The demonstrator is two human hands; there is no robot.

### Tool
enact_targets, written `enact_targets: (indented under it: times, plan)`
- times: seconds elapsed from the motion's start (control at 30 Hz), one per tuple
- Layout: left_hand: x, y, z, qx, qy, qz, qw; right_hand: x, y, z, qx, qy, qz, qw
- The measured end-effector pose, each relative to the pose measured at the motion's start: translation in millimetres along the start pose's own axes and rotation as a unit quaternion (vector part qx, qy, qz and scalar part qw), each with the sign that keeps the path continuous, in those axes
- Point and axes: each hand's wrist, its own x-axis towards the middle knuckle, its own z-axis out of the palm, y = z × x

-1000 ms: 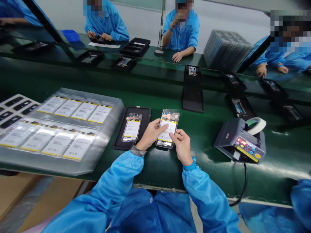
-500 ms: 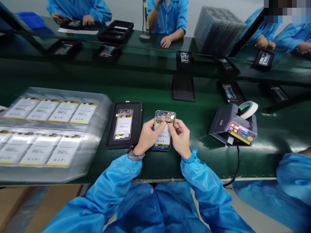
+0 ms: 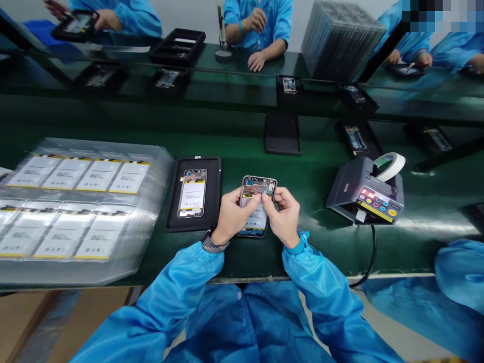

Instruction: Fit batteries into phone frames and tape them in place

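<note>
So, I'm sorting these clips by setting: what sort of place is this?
Probably a phone assembly or repair workshop: an opened phone, rows of battery-like packs, and people in matching blue smocks opposite.

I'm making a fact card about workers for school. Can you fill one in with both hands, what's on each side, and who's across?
Left hand: the left hand grips the open phone, thumb on top
Right hand: the right hand grips the same phone, thumb on top
Left side: black tray holding a second open phone; farther left, flat white packs in clear plastic
Right side: grey machine with a tape roll
Across: co-workers in blue sleeves
</note>
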Motion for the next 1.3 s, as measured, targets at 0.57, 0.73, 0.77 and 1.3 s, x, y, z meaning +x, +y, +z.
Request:
enact_targets:
  times: [0.57,0.73,0.77,1.3]
  plan:
    - [6.5,-19.0,7.6,-0.153,-0.049,-0.218,0.963,6.5,2.0,-16.9,0.035,0.038,0.107,0.993]
    - [16.0,-24.2,3.1,-0.188,-0.086,-0.26,0.943,-30.9,-2.8,-117.9,-0.047,0.29,0.107,0.95]
    - [17.1,-23.7,2.4,-0.192,-0.085,-0.253,0.944,-38.9,-3.9,-139.0,-0.064,0.339,0.104,0.933]
    - [18.7,-30.8,2.7,-0.202,-0.047,-0.223,0.953,-23.5,-4.4,-189.8,-0.101,0.385,0.142,0.906]
